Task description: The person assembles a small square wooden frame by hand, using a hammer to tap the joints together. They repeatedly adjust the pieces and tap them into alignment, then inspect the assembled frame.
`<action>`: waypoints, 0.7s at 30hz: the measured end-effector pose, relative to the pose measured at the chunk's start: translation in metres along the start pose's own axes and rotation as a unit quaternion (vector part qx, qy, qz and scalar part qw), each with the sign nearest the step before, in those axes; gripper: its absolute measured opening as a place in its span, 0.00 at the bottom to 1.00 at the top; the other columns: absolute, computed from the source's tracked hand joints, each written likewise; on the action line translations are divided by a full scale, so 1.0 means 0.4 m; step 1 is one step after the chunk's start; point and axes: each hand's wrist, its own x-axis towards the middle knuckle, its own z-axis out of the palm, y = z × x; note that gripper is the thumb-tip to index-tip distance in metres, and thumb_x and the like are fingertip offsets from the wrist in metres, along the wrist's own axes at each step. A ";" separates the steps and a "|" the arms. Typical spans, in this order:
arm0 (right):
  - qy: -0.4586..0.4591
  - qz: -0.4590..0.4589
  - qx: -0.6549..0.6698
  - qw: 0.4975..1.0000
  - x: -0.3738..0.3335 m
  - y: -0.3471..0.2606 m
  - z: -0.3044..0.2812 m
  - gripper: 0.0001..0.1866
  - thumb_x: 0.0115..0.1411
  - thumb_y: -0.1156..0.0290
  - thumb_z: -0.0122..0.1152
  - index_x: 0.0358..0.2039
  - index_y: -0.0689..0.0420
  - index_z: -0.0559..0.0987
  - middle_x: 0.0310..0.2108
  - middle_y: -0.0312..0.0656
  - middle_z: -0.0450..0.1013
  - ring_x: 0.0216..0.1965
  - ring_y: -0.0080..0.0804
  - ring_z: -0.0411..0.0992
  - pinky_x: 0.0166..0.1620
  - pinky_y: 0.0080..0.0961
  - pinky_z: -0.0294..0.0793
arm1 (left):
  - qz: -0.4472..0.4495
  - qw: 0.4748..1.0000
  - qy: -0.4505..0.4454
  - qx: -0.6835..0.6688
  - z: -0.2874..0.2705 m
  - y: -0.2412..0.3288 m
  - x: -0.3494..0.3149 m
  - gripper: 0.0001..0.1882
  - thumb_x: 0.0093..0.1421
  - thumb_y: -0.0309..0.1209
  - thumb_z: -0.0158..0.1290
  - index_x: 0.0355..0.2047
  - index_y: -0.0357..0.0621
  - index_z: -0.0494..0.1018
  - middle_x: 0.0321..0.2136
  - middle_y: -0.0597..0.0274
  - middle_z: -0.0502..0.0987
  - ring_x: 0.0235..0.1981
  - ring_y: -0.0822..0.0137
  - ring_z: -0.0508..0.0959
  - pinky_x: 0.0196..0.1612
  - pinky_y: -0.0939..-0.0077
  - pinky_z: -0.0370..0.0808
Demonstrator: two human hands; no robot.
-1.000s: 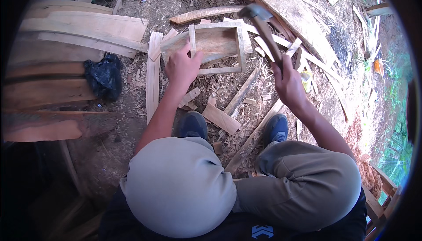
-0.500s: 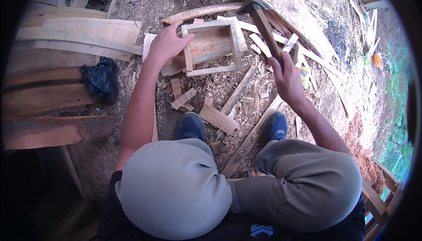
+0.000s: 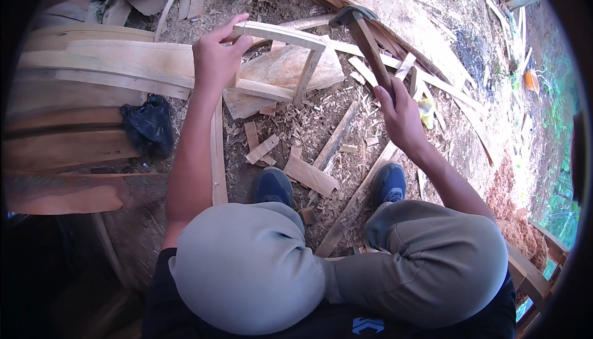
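Frame in one hand, hammer in the other. Held wooden rectangular frame (image 3: 283, 35) by upper-left corner in left hand (image 3: 217, 58), thumb and fingers pinched over slim bar, probably for steering the whole piece from one stiff corner. Held it tilted, upper bar raised, lower bar down over rough board (image 3: 281, 67); could not tell contact from slight gap there. Seemingly angled for a view of the bar edges, or for an easy wrist.

Had right hand (image 3: 401, 116) wrapped round lower handle of hammer (image 3: 372, 48), metal end up and away from body, likely for clearance from frame and knees. Held it just right of frame, apart from it.

Materials: pale sawn bars, straight, square-edged, meeting at corners round an open centre. Board flat, brownish grain, uneven outline. Hammer with dark metal head, brown handle, apparently wood; too small for certainty about a claw.

Around: dirt ground (image 3: 238, 153) littered with curly shavings and chips, flat offcuts (image 3: 311, 175) scattered askew near shoes (image 3: 273, 186), long planks (image 3: 130, 61) stacked at left, crumpled black plastic bag (image 3: 148, 126) beside them, thin, shiny, creased.
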 end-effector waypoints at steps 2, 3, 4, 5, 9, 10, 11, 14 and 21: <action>-0.015 0.026 -0.004 1.000 -0.003 -0.006 -0.021 0.16 0.74 0.58 0.52 0.45 0.60 0.69 0.26 0.61 0.75 0.29 0.61 0.76 0.34 0.51 0.70 | -0.077 0.993 -0.081 -0.036 -0.027 0.059 0.007 0.29 0.54 0.26 0.61 0.59 0.57 0.79 0.39 0.61 0.83 0.37 0.77 0.81 0.42 0.79 0.78; -0.012 0.027 -0.005 1.000 -0.005 -0.018 -0.033 0.16 0.74 0.58 0.52 0.46 0.59 0.69 0.26 0.60 0.76 0.29 0.60 0.76 0.34 0.50 0.70 | -0.030 0.996 -0.079 -0.020 -0.045 0.081 0.013 0.30 0.55 0.26 0.61 0.60 0.57 0.79 0.38 0.60 0.83 0.37 0.77 0.81 0.42 0.79 0.78; -0.008 0.028 -0.006 1.000 -0.009 -0.031 -0.047 0.16 0.74 0.57 0.52 0.47 0.59 0.70 0.26 0.59 0.76 0.29 0.59 0.77 0.34 0.50 0.70 | 0.017 0.997 -0.077 -0.004 -0.061 0.100 0.019 0.30 0.55 0.26 0.61 0.60 0.57 0.78 0.38 0.60 0.83 0.37 0.77 0.81 0.42 0.78 0.78; -0.003 0.030 -0.008 1.000 -0.012 -0.038 -0.061 0.16 0.74 0.57 0.52 0.48 0.59 0.70 0.26 0.59 0.76 0.29 0.58 0.77 0.34 0.49 0.71 | 0.065 0.995 -0.076 0.011 -0.075 0.124 0.025 0.30 0.55 0.26 0.61 0.61 0.57 0.78 0.37 0.59 0.83 0.37 0.77 0.81 0.42 0.78 0.78; 0.043 -0.014 -0.014 0.999 -0.009 -0.046 -0.135 0.16 0.74 0.57 0.52 0.49 0.59 0.71 0.27 0.57 0.77 0.31 0.53 0.78 0.35 0.46 0.71 | 0.105 0.992 -0.064 0.032 -0.078 0.226 0.060 0.34 0.54 0.27 0.65 0.63 0.59 0.75 0.44 0.57 0.85 0.43 0.67 0.85 0.47 0.74 0.82; 0.039 -0.007 0.002 0.999 -0.009 -0.063 -0.154 0.16 0.74 0.57 0.52 0.49 0.58 0.71 0.27 0.56 0.76 0.29 0.52 0.77 0.34 0.46 0.70 | 0.030 0.990 -0.134 0.039 -0.070 0.255 0.070 0.38 0.51 0.32 0.70 0.64 0.57 0.73 0.48 0.56 0.85 0.47 0.64 0.85 0.52 0.70 0.82; 0.044 -0.010 0.010 0.999 -0.008 -0.071 -0.165 0.16 0.74 0.57 0.52 0.48 0.58 0.71 0.27 0.56 0.75 0.28 0.51 0.77 0.34 0.46 0.70 | 0.037 0.985 -0.163 0.046 -0.043 0.245 0.082 0.40 0.49 0.38 0.73 0.64 0.53 0.73 0.48 0.54 0.84 0.47 0.60 0.85 0.53 0.65 0.81; 0.066 -0.026 0.021 0.997 -0.005 -0.077 -0.164 0.16 0.74 0.56 0.51 0.49 0.57 0.71 0.27 0.54 0.74 0.27 0.49 0.75 0.32 0.45 0.69 | 0.079 0.973 -0.177 0.125 0.005 0.205 0.086 0.38 0.50 0.43 0.73 0.61 0.50 0.76 0.47 0.51 0.84 0.47 0.54 0.84 0.53 0.62 0.79; 0.011 -0.056 0.024 0.998 -0.047 -0.108 -0.201 0.16 0.73 0.59 0.53 0.48 0.60 0.70 0.25 0.55 0.75 0.29 0.57 0.77 0.36 0.48 0.71 | 0.029 0.953 -0.260 0.152 -0.016 0.215 0.049 0.34 0.55 0.49 0.68 0.60 0.50 0.76 0.44 0.51 0.84 0.47 0.52 0.83 0.52 0.60 0.76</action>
